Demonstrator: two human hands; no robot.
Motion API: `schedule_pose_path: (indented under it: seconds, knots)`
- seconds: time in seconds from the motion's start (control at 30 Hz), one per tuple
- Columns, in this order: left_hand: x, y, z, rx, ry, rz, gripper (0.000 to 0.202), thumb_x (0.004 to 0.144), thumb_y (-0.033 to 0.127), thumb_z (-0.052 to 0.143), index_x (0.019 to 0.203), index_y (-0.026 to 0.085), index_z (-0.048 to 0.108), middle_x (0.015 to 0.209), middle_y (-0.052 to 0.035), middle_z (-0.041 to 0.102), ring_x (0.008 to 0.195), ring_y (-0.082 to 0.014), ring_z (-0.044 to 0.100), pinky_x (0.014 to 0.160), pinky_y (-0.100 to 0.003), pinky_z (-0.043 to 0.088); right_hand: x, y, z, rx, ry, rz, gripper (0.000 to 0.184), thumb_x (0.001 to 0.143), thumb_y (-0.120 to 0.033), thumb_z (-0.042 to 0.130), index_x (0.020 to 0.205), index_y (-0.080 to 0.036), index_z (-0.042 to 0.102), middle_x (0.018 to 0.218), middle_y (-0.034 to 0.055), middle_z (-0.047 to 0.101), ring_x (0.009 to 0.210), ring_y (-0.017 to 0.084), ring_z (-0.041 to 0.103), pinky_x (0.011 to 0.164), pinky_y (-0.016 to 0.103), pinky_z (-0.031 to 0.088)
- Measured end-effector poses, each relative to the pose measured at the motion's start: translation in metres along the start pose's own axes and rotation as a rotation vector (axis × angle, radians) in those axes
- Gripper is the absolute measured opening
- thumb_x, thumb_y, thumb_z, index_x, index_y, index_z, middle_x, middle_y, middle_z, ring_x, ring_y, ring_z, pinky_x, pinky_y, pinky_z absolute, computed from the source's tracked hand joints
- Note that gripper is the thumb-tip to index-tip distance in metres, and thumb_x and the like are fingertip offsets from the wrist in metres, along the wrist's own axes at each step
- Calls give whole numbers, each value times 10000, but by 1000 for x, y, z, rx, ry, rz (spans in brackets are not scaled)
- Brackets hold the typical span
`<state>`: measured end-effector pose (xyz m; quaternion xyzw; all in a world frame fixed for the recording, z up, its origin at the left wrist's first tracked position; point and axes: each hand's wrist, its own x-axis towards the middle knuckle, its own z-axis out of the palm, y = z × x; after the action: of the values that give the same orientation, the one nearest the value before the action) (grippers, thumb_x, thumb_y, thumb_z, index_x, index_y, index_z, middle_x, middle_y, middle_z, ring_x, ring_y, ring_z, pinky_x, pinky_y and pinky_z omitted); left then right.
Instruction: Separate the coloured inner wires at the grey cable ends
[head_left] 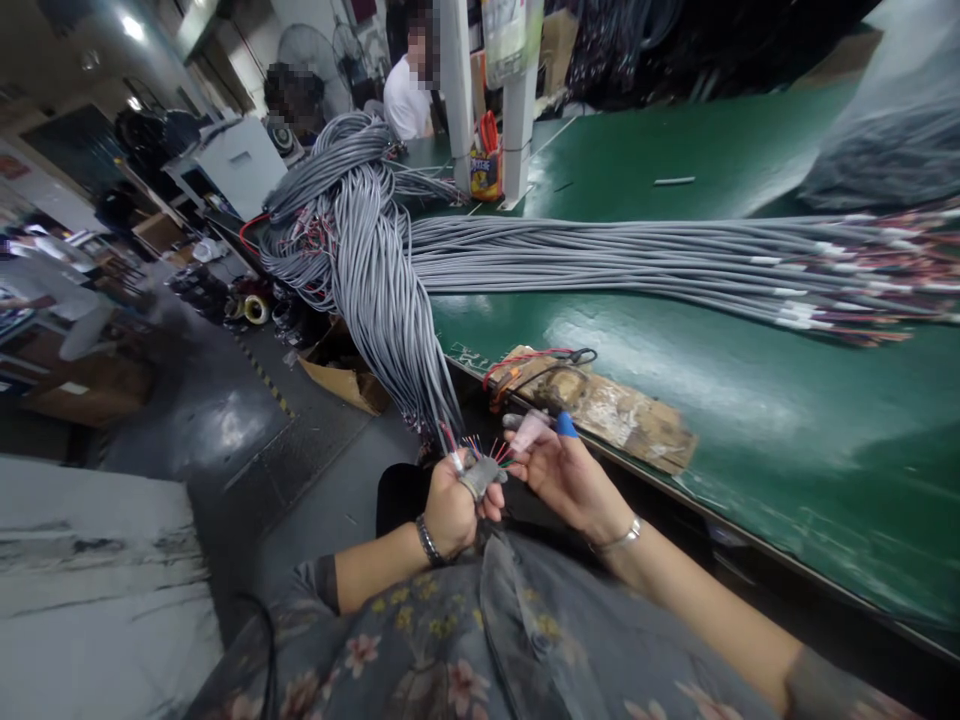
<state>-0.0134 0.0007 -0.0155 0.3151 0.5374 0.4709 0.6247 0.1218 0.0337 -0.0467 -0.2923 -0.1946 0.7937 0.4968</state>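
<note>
My left hand (452,510) is closed around the end of a grey cable (455,462), with a grey wrap covering its thumb. Thin coloured wires (499,450) fan out from the grip. Just to the right is my right hand (570,485), palm turned up, with its thumb raised apart from the partly curled fingers. That thumb wears a blue finger cot, and another finger has a pale pinkish cover. Its lower fingertips are close to the wire ends; whether they touch cannot be made out.
A thick bundle of grey cables (382,250) hangs over the green table (622,345)'s edge. More cables (600,255) with stripped ends lie across it. A worn wooden board (622,415) rests at the near edge. An open cardboard box (341,375) is on the floor. A person (407,95) sits beyond the post.
</note>
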Motion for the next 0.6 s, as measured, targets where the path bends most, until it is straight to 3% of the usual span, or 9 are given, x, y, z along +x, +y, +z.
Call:
schedule_pose_path:
  seconds: [0.13, 0.27, 0.43, 0.6]
  knots:
    - [-1, 4, -1, 1, 26, 20, 462, 551, 565, 722, 574, 178, 472, 408, 30, 531, 284, -59, 423, 307, -178, 252, -1, 0, 1, -68, 42, -80, 277, 691, -500, 740, 809, -250, 720, 749, -4, 685, 639, 121, 578, 572, 230, 501]
    - [1, 5, -1, 2, 37, 27, 445, 570, 555, 717, 597, 174, 489, 410, 31, 531, 287, -59, 423, 313, -175, 241, -2, 0, 2, -91, 55, -103, 307, 683, -530, 734, 772, -237, 725, 759, 8, 679, 628, 119, 561, 557, 230, 498]
    - [4, 4, 1, 9, 29, 14, 431, 579, 541, 713, 603, 174, 488, 416, 31, 542, 283, -58, 424, 312, -171, 223, 1, -2, 0, -2, 73, -27, 306, 612, -516, 791, 750, -250, 725, 774, -5, 701, 630, 123, 576, 587, 242, 516]
    - [5, 2, 4, 6, 29, 18, 430, 584, 540, 710, 604, 176, 480, 414, 32, 548, 283, -62, 433, 314, -170, 221, 8, 0, -2, 87, 50, 10, 248, 626, -463, 804, 720, -254, 709, 728, -38, 708, 604, 107, 576, 601, 231, 518]
